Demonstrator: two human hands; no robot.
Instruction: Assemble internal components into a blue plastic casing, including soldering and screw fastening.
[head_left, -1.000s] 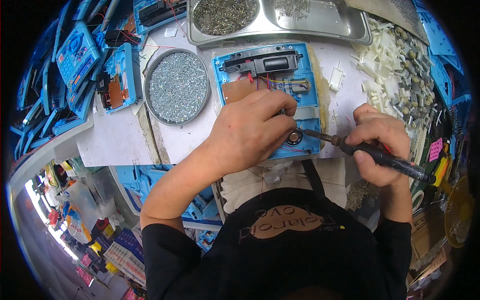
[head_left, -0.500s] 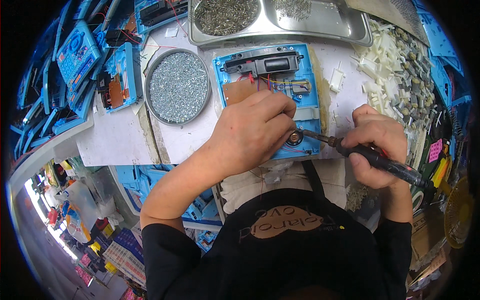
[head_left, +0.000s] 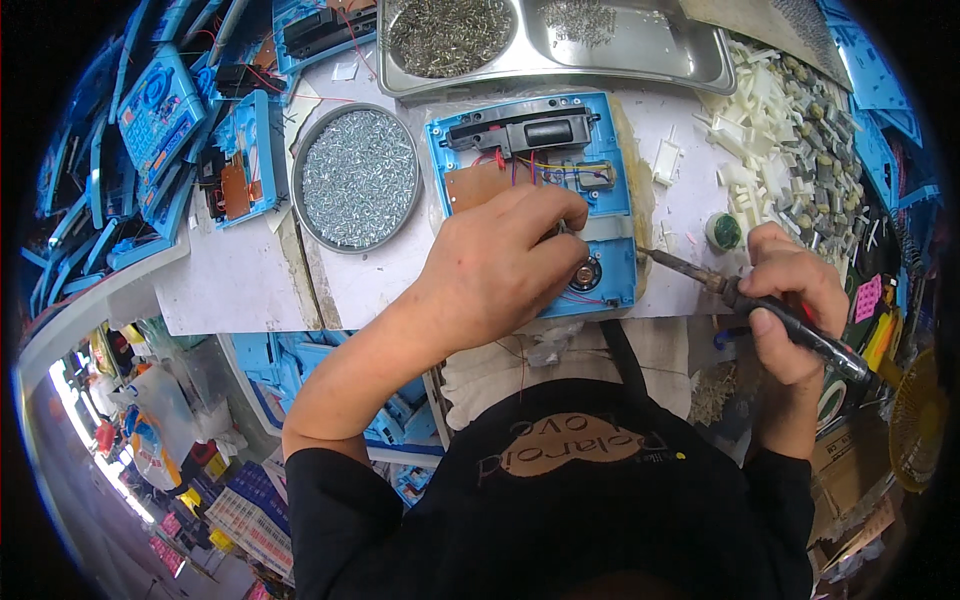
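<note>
A blue plastic case (head_left: 622, 150) lies open on the table in front of me. Inside it are a black module (head_left: 545, 132), a brown circuit board (head_left: 470, 186), thin coloured wires and a small round speaker (head_left: 586, 272). My left hand (head_left: 515, 255) is over the case's lower left part, fingers bent and pinched together beside the speaker. What they hold, if anything, is hidden. In my right hand (head_left: 795, 300) is a soldering iron (head_left: 790, 325) with a black handle. Its tip points left, just off the case's right edge.
A round tray of screws (head_left: 358, 178) stands left of the case. Behind is a metal tray (head_left: 655, 55) with small metal parts. White plastic pieces (head_left: 750, 110) are heaped on the right, near a small green round item (head_left: 723, 232). Blue cases (head_left: 160, 110) pile up far left.
My right hand has drawn the soldering iron right, away from the speaker and off the case. The green round item has come into sight. My left hand stays nearly in place.
</note>
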